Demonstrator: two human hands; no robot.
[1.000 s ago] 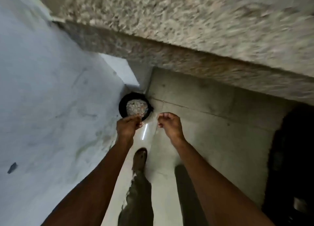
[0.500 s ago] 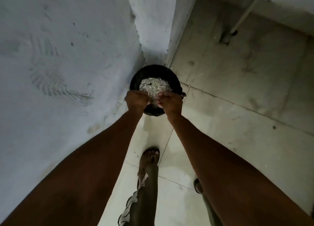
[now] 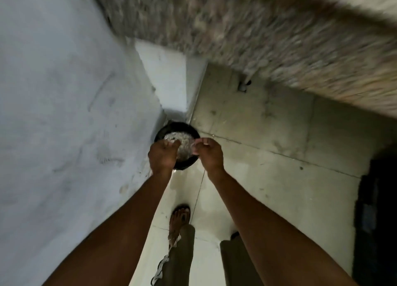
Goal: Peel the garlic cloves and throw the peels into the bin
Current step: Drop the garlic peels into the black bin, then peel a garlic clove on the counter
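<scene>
1. A pale plastered wall [image 3: 64,113] fills the left side, with faint scuffs and smudges on it.
2. A white corner pillar [image 3: 169,79] stands at the wall's end, and the floor meets it at its foot.
3. A black round bin [image 3: 182,165] sits on the floor in that corner, just beside the wall and the pillar. A heap of pale peels [image 3: 182,140] lies inside it.
4. The left hand [image 3: 162,156] is held over the near left part of the bin, back of the hand up, fingers bent down toward the peels. Whether it holds any peel I cannot tell, since the fingertips are blurred and partly hidden.
5. The right hand [image 3: 209,154] is held over the bin's near right rim, fingers curled inward with the tips drawn close to the thumb. Whether anything is pinched there is too small to tell.
6. The two hands are near each other but apart, with the peels showing in the gap between them.
7. Below, a foot in a sandal [image 3: 179,218] stands on the tiled floor [image 3: 279,178].
8. The speckled stone desk [image 3: 268,38] overhangs at the top right, blurred.
9. A dark shape at the far right edge cannot be made out.
</scene>
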